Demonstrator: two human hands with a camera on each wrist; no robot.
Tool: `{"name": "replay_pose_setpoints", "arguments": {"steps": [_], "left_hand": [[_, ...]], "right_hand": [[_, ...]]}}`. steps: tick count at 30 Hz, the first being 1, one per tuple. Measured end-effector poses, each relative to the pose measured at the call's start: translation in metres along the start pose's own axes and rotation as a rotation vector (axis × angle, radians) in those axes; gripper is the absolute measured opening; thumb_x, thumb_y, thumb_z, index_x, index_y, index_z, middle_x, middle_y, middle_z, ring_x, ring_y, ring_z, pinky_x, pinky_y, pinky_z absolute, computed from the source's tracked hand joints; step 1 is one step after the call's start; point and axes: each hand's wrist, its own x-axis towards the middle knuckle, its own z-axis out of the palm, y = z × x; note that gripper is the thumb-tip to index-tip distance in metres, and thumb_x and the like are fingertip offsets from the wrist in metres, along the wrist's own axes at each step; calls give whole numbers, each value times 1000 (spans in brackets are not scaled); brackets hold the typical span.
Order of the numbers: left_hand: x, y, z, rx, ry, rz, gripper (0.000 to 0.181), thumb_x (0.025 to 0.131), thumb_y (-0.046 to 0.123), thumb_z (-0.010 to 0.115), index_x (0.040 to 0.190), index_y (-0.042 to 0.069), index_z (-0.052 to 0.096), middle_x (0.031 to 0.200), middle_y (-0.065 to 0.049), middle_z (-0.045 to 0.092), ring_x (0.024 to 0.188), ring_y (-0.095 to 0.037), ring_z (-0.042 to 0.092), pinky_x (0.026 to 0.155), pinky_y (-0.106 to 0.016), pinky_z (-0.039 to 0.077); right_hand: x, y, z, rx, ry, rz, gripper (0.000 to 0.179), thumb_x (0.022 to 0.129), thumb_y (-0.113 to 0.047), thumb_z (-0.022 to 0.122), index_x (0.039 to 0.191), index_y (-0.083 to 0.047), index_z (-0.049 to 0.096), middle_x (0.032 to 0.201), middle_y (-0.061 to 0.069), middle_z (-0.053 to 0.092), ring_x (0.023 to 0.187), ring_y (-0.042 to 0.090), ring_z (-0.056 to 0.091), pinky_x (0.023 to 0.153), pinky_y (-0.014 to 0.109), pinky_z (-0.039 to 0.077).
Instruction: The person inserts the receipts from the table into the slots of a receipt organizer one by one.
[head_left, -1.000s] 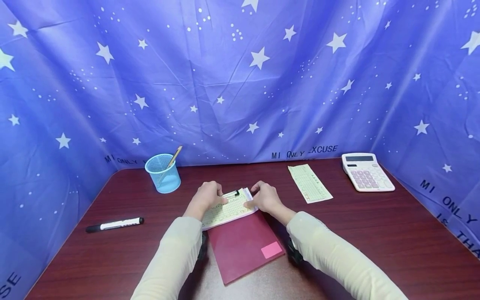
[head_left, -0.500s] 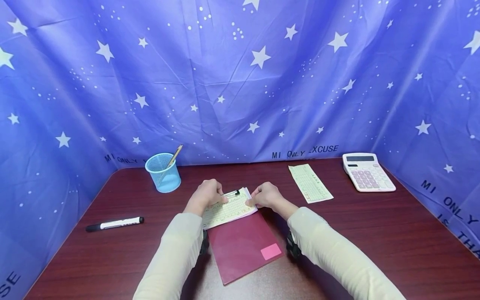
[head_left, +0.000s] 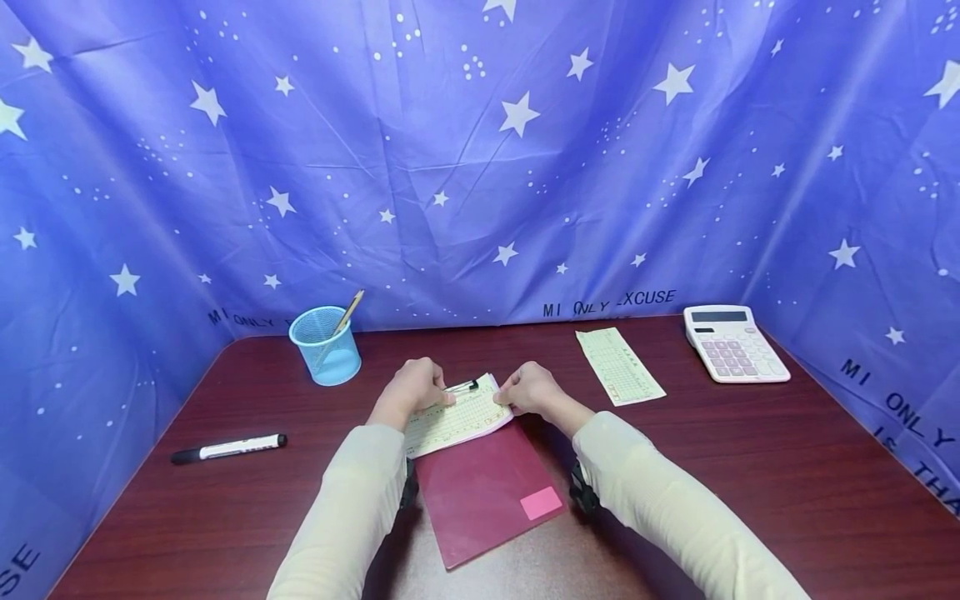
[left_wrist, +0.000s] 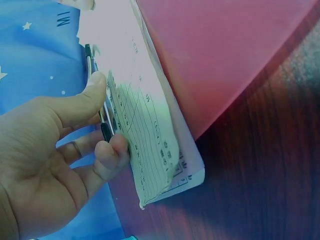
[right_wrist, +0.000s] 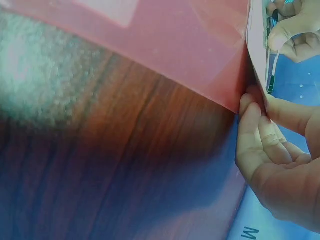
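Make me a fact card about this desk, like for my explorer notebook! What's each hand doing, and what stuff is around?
left hand: thumb and fingers on the clip
right hand: pinching a corner of the paper stack
under the papers: red folder with a pink label
far left: blue cup, pencil leaning inside
near left: marker, lying flat
far right: calculator; loose sheet left of it
backdrop: blue starry cloth

Matt paper slips (head_left: pixel 459 423), smooth plastic-looking folder (head_left: pixel 483 496)
The tabletop (head_left: pixel 787 450) is glossy, wood-grained; the curtain (head_left: pixel 450 167) is creased cloth with a soft sheen, the cup (head_left: pixel 335 360) metal-looking mesh, the calculator (head_left: pixel 735 346) smooth plastic.
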Motion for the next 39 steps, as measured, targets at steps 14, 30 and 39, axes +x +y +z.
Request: {"name": "replay_pose_setpoints", "arguments": {"steps": [14,30,39], "left_hand": [[-2,1,5,40,28,18,29,85,18,84,72,7,60,73,-3,58,73,-19,53,74,-36,48],[-2,-3,7,29,35,34,27,88,18,81,73,8,60,70,-2,56,68,-17,50,68,-33,45],[0,0,2,-26,1,-62,27,88,19,82,70,6,65,74,-4,64,47,-13,54,59,-29,50]], "right_hand": [[0,0,5,-130,88,-38,11,82,-10,80,76,-1,76,74,5,66,63,11,60,60,26,55],[0,4,13,-356,183,-249,24,77,-17,89,75,-8,67,72,0,62,79,25,61,81,43,51],[8,2,11,-371,132,-226,24,77,-17,89,88,-6,71,83,5,68,85,25,62,83,41,52]]}}
